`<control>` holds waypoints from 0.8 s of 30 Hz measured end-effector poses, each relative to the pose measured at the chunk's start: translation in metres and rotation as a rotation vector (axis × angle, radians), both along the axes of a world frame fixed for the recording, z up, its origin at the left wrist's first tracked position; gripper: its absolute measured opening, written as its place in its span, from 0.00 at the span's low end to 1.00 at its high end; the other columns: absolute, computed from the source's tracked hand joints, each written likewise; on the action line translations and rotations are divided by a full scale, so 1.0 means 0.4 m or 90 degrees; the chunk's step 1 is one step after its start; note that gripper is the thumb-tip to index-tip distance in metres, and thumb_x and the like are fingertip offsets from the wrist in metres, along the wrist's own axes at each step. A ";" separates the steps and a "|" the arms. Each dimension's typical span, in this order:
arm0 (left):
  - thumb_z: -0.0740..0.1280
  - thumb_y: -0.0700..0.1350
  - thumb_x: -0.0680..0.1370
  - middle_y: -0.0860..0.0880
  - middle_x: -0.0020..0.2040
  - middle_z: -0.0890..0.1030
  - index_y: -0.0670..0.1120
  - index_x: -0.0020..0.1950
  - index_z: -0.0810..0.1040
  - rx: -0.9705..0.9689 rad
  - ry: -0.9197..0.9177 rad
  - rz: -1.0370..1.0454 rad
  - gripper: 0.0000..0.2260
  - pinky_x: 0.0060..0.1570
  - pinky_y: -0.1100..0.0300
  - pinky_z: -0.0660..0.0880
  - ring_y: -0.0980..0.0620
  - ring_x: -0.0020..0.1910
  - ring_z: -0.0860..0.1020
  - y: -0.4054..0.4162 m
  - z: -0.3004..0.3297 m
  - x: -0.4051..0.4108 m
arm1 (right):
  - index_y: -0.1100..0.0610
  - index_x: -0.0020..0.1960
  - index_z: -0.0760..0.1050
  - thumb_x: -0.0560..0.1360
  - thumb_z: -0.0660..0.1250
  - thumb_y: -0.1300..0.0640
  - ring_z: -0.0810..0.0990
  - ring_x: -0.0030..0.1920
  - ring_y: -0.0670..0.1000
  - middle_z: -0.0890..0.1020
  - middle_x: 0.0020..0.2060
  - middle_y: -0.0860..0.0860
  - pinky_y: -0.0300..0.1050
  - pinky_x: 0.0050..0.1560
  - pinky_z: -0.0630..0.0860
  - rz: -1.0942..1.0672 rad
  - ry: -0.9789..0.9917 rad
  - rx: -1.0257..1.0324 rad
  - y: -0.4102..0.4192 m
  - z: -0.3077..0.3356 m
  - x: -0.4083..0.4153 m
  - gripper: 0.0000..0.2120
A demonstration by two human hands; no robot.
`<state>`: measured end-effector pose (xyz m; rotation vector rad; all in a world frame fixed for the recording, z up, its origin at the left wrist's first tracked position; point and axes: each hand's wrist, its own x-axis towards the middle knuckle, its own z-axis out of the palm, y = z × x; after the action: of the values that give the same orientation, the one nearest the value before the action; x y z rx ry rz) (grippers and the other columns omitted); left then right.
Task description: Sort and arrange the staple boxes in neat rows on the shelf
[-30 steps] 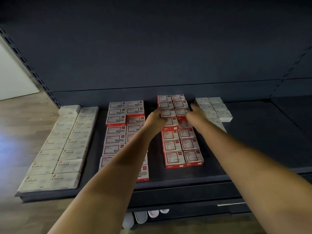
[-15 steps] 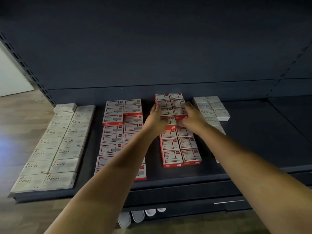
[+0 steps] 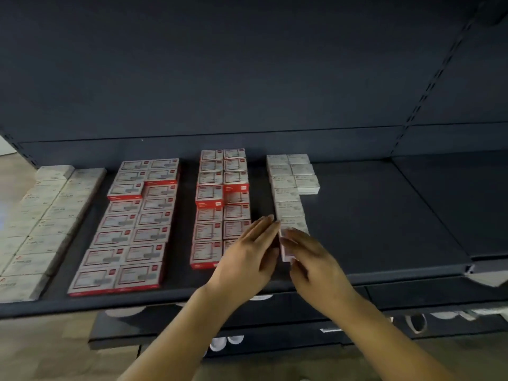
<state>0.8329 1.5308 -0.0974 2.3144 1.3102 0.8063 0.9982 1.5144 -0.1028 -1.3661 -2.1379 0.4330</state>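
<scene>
On the dark shelf point(image 3: 371, 215), a small staple box point(image 3: 286, 250) is held on edge between both hands beside the white row point(image 3: 288, 207). The hands have been moved here from the red rows point(image 3: 222, 204). Left hand point(image 3: 247, 259): fingers straight against it. Right hand point(image 3: 310, 259): grip unclear.

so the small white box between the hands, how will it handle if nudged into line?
The white box looks rigid and flat-faced, so it probably slides rather than rolls. It seems tilted on edge between the left hand and right hand, so it may tip flat. Likely dense for its size.
</scene>
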 end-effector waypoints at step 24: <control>0.67 0.49 0.76 0.46 0.75 0.60 0.45 0.75 0.59 -0.099 0.236 0.023 0.30 0.70 0.63 0.55 0.51 0.74 0.59 0.060 -0.012 0.081 | 0.56 0.76 0.51 0.77 0.62 0.45 0.43 0.75 0.45 0.47 0.76 0.48 0.37 0.70 0.44 0.161 -0.257 -0.123 0.126 0.033 0.125 0.34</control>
<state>0.8654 1.5550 -0.1023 2.3941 1.5067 0.2757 1.0480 1.5649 -0.0897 -1.3835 -2.6764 0.5075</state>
